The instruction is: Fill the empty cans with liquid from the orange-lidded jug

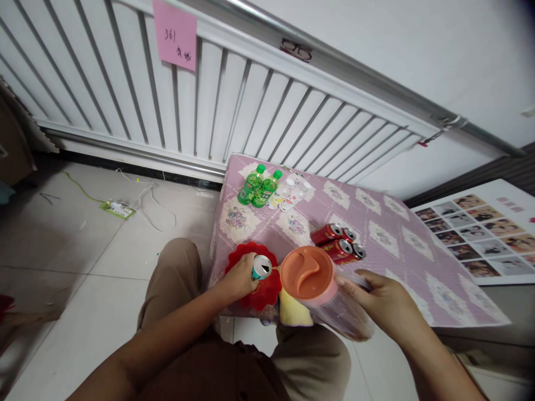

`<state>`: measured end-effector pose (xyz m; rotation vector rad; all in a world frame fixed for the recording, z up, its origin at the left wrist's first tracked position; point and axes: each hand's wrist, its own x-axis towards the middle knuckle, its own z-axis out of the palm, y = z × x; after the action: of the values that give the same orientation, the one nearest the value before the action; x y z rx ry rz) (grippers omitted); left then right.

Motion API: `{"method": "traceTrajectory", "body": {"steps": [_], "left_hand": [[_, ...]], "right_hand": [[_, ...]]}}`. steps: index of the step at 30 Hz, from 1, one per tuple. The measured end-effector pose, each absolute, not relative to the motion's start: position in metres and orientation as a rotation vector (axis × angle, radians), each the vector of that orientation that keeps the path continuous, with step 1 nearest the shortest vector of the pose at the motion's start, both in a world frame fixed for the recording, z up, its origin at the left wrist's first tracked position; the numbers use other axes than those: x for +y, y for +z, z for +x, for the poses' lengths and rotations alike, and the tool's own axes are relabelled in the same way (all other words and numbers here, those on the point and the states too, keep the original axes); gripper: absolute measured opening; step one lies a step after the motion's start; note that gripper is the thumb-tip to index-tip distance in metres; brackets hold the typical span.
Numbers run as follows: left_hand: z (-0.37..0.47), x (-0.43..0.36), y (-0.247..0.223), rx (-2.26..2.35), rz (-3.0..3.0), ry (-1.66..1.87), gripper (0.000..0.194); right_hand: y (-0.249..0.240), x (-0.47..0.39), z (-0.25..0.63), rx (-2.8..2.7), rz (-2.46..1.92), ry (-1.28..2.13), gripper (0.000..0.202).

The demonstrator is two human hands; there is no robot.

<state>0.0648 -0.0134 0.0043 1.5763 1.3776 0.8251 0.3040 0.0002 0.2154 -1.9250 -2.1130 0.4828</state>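
My left hand [241,278] is wrapped round a teal can [261,268] with an opened top, held over a red scalloped tray [267,293]. In my right hand [382,301] is the handle of a clear pitcher [345,317] with an orange lid [307,273]. The pitcher is tilted, its lid toward the can. A thin stream seems to run between lid and can. A yellow cloth [295,309] shows below the lid. Several red cans [330,234] lie just behind the pitcher.
Two green bottles [259,189] and clear plastic-wrapped items [288,195] are at the back of the patterned table [351,206]. Behind it runs a white radiator [234,106] with a pink note [175,33]. A photo board [480,231] stands right; a power strip [117,209] lies on the floor.
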Motion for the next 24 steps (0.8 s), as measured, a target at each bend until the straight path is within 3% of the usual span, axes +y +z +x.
{"method": "traceTrajectory", "body": {"steps": [24], "left_hand": [[0.065, -0.013, 0.005, 1.393, 1.569, 0.801, 0.066]], "right_hand": [[0.204, 0.005, 0.306, -2.131, -1.834, 0.527, 0.045]]}}
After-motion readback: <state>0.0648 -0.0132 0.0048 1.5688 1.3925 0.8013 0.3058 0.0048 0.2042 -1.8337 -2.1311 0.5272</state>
